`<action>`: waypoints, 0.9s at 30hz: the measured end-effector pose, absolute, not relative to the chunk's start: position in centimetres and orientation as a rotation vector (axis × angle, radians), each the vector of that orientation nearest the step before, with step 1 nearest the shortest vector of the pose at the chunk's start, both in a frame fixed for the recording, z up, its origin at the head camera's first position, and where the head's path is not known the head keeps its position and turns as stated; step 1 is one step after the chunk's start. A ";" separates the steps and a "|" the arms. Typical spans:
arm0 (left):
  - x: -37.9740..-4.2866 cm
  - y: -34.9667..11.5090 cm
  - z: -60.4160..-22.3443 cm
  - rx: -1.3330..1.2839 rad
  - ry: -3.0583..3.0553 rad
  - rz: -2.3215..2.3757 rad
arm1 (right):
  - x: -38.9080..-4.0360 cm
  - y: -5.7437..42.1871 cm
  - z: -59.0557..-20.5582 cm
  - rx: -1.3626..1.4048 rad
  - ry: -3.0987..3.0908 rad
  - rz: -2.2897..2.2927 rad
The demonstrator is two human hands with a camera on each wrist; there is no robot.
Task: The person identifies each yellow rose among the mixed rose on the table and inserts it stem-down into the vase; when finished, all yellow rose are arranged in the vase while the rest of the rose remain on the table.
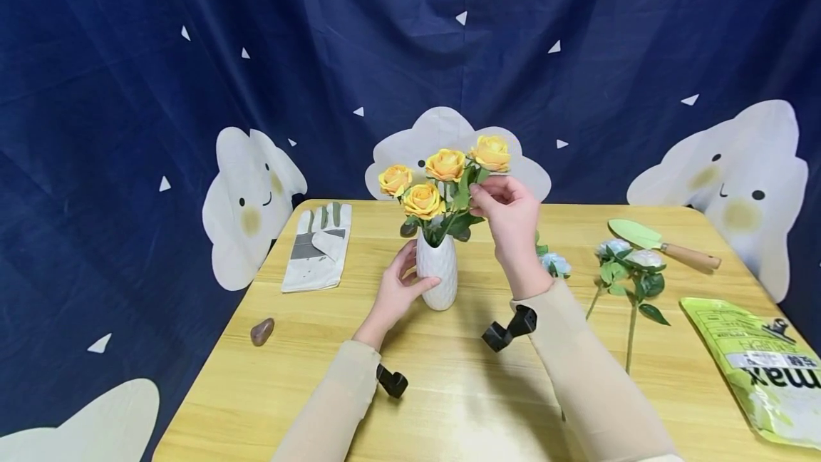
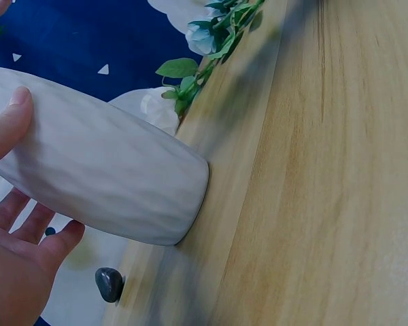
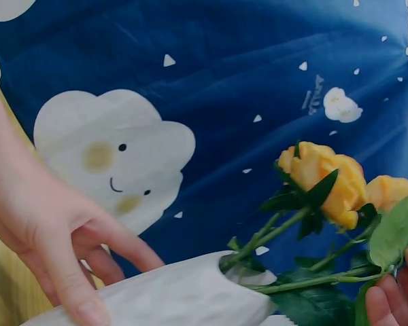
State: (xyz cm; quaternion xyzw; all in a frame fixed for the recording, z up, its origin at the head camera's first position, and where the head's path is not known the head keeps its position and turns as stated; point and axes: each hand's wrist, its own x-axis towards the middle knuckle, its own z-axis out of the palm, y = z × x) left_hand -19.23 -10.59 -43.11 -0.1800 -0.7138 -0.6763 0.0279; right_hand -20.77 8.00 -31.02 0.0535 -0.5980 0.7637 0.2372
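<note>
A white textured vase stands upright on the wooden table. My left hand grips its side, with the thumb across the near face and the fingers around the other side. Several yellow roses rise from the vase mouth with green leaves. My right hand pinches the stem of the rightmost, highest yellow rose just below its bloom, among the leaves. In the right wrist view that stem runs down into the vase mouth; its lower end is hidden inside.
A work glove and a brown stone lie on the left. Dark stones sit behind the vase. To the right are pale blue flowers with long stems, a green trowel with a wooden handle, and a green-and-white bag.
</note>
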 end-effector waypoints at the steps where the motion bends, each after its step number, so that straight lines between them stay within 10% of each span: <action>1: -19.2 -10.6 -43.1 -0.556 -2.203 -2.088 | -20.9 7.9 -31.1 0.148 -1.656 2.091; 27: -18.7 -11.1 -42.8 -0.551 -2.138 -2.099 | -19.1 9.4 -34.0 0.177 -1.911 1.999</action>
